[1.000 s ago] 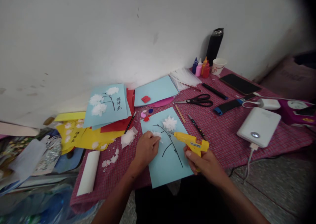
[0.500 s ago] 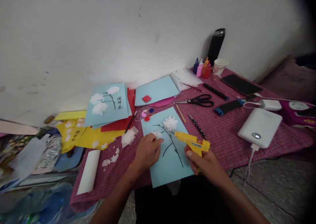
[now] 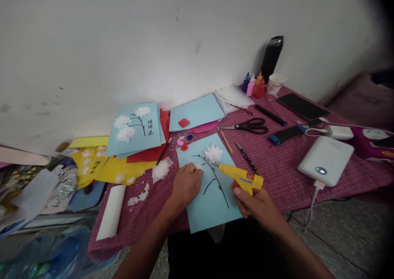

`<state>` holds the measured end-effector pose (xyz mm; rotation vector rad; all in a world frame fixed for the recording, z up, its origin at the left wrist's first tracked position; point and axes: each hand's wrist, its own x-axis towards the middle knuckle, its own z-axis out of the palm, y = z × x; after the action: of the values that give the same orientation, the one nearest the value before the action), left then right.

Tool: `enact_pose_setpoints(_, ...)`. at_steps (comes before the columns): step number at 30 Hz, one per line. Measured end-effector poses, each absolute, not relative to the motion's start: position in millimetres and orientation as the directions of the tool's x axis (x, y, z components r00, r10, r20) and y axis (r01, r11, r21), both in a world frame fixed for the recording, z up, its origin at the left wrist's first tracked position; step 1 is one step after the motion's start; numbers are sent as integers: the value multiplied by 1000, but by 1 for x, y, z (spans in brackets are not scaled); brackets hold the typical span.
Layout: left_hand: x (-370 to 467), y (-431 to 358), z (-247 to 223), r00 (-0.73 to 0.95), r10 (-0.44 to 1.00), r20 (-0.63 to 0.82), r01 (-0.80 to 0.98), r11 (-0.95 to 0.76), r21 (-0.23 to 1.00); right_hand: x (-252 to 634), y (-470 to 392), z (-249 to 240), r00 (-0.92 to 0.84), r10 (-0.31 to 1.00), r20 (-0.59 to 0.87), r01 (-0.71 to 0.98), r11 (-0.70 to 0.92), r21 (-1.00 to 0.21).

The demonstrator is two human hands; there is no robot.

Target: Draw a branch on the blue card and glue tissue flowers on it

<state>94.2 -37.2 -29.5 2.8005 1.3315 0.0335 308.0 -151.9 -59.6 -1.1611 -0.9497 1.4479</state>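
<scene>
A yellow glue gun (image 3: 238, 173) is gripped in my right hand (image 3: 253, 201), its nozzle pointing left over a light blue card (image 3: 212, 211). The card bears a drawn black branch with twigs. Near its top sits a fluffy white paper flower (image 3: 213, 153), just beyond the nozzle. My left hand (image 3: 187, 185) rests on the card's left side, fingers curled and pressed together on a piece of white paper (image 3: 198, 166) by the upper twigs. Most of that piece is hidden under the fingers.
Left lie a finished flower card (image 3: 154, 125), yellow sheets (image 3: 106, 170), cut white paper (image 3: 161, 169) and a white roll (image 3: 111, 213). Black scissors (image 3: 252, 125), a dotted pen (image 3: 247, 158), a power bank (image 3: 326, 160) and a phone (image 3: 301, 106) are to the right.
The fingers of my left hand have drawn closer together and lower over the white paper. My right hand and the glue gun stay almost where they were; the view shifts slightly.
</scene>
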Motion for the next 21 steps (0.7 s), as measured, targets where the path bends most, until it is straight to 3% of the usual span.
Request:
enact_pose_setpoints(7,95,-39,-30,611,788,73,782,-615,97,308,-153,-60,-11,982,-186,-224,-184,-957)
enact_pose_setpoints(13,62,-89,-32,620,756,211,720,-655,232,309,-155,-60,12,970,-242,-218,-233,-948)
enact_pose_setpoints(16,15,-108,-37,516,820,249,763,-572,302,309,-155,-59,8,966,-259,-185,-253,-950)
enact_pose_setpoints(21,-82,-101,-41,195,924,329,892,-307,332,311,-154,-63,16,961,-277,-113,-274,-955)
